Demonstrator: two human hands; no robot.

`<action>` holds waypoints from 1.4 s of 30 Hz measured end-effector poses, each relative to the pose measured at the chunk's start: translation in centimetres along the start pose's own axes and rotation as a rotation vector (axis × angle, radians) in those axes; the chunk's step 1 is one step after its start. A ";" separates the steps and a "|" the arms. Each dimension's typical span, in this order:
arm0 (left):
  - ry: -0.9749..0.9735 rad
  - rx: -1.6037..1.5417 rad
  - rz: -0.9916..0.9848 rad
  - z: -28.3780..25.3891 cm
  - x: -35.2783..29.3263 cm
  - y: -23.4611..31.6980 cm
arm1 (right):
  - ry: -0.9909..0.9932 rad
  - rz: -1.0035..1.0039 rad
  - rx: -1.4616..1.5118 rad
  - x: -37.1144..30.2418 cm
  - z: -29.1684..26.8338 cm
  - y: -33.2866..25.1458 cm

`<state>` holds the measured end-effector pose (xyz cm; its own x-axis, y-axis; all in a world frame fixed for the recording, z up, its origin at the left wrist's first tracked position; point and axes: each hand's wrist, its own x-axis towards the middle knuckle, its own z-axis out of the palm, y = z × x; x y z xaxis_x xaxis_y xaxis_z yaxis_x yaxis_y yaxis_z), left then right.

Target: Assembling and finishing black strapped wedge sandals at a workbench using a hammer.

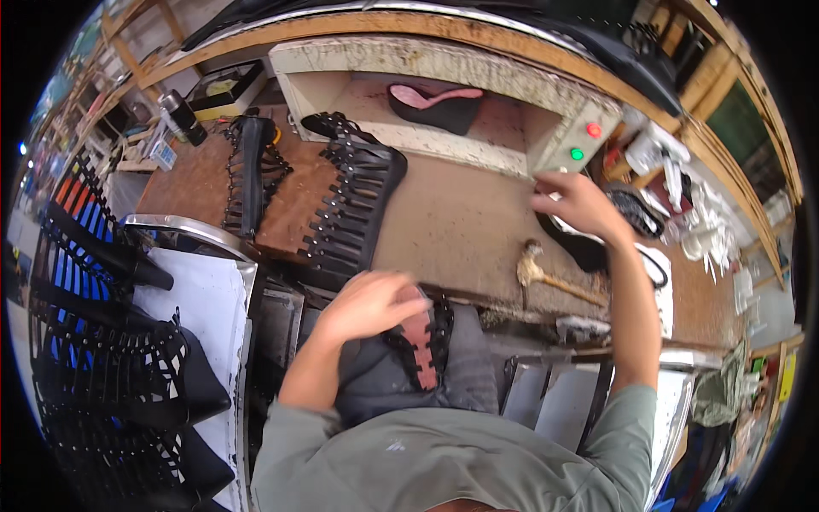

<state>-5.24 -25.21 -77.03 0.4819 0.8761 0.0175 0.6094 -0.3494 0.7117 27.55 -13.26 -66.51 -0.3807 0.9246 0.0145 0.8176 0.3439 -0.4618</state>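
On my lap lies a strappy black shoe (441, 328) with its pink underside (420, 348) facing up and black strap ends along the edges. My left hand (371, 305) is closed about its far end, the thumb across the pink part; motion blurs the fingers slightly. My right hand (584, 205) reaches out over the right of the bench, fingers curled together. Whatever it may hold is too small to make out. Just below that hand lies a black sole (578, 247), partly hidden by the wrist. A hammer (559, 283) with a wooden handle rests nearer to me.
Beyond the bench (452, 226) stands an open-fronted box machine (409, 61), with a black and pink sole (435, 104) inside. Two strappy black boots (252, 175) (363, 196) lie on the left of the bench. Several more boots (192, 375) fill a rack at my left.
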 end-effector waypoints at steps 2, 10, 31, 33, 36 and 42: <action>0.053 0.085 -0.350 1.0 -3.4 -2.4 | 0.234 -0.014 0.115 8.4 4.2 4.7; 0.481 -0.750 -0.587 10.1 -7.9 -11.3 | 0.480 -0.080 0.939 29.0 12.0 8.3; 0.558 -1.002 -0.157 4.4 -9.5 -3.3 | 0.386 -0.021 0.668 0.8 11.6 3.8; 0.451 -0.869 -0.192 5.0 -9.6 -3.5 | 0.381 -0.089 0.514 -2.5 12.2 4.3; 0.487 -0.719 -0.095 6.3 -8.9 -1.6 | 0.491 0.009 0.608 -4.6 11.3 5.7; 0.740 -0.868 -0.038 3.1 -10.1 2.9 | 0.450 0.184 0.354 -8.1 7.7 1.7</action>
<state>-6.33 -36.09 -77.31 -0.1922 0.9627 0.1902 -0.1639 -0.2226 0.9610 28.69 -21.41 -74.28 0.0370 0.9690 0.2442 0.6295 0.1672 -0.7588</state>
